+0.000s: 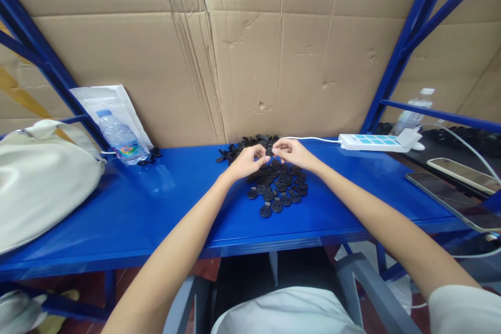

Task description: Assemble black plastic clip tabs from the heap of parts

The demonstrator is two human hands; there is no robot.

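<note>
Both hands meet over a heap of small black parts on the blue table. My left hand (pixel 250 160) and my right hand (pixel 291 152) pinch a small round black part (pixel 269 151) between them, its details partly hidden by the fingers. Closer to me lies a spread of black round discs (pixel 277 188), each with small holes and some with a short metallic-looking tab. Behind my hands is a pile of more black pieces (pixel 250 142), some with thin stems.
A water bottle (pixel 120 135) leans on a white pouch (pixel 133 107) at the left, near a pale bag (pixel 43 182). A white power strip (pixel 371 142) lies at the back right. Phones (pixel 465 175) rest at the far right. Cardboard (pixel 274 62) stands behind the blue table (pixel 164 209).
</note>
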